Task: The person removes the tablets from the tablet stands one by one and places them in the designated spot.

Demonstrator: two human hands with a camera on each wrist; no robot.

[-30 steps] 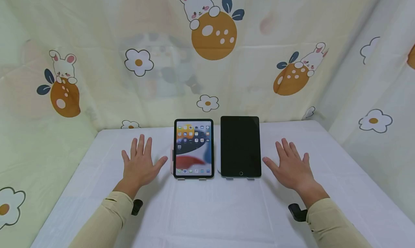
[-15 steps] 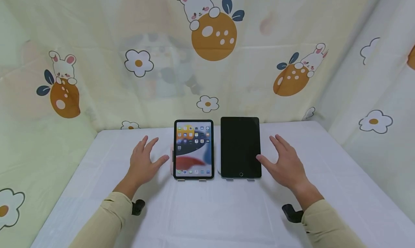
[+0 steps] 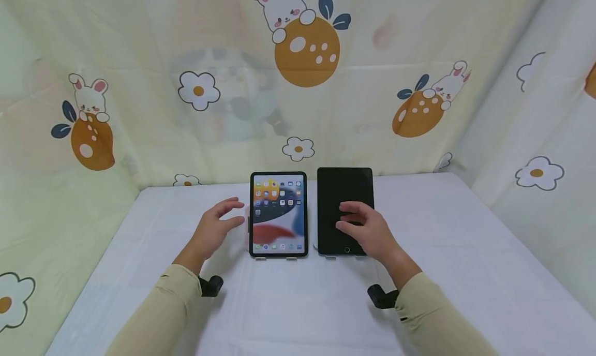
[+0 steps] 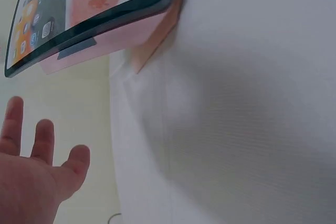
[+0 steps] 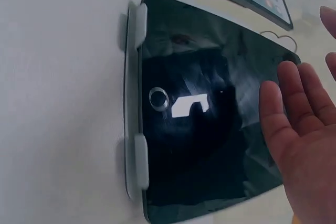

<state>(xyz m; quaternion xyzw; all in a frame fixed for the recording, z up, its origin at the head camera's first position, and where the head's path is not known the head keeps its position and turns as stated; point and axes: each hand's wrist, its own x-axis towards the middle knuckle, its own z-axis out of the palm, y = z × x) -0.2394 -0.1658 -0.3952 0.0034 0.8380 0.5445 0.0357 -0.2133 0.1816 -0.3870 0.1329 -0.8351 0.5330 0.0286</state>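
Note:
A tablet [image 3: 278,237] with a lit home screen leans on a pink stand [image 4: 110,45]. Beside it, a second tablet [image 3: 331,206] with a black screen and a round home button rests on a light grey stand [image 5: 140,161]. My left hand [image 3: 209,237] is just left of the lit tablet, bent fingers and thumb spread apart with nothing between them. In front of the dark tablet hovers my right hand [image 3: 372,234], its fingers pointing left and loosely bent. The right wrist view shows those fingers [image 5: 272,103] over the dark screen, holding nothing.
A white cloth covers the table [image 3: 316,304]. Behind it hangs a pale curtain [image 3: 363,118] printed with rabbits and flowers, and another curtain [image 3: 535,138] borders the right side. Black wrist-worn pieces [image 3: 383,297] jut out under both cuffs.
Both hands have turned inward from lying flat and spread out. The right hand has moved left, across the dark tablet; the left has come closer to the lit tablet. The tablets stay put.

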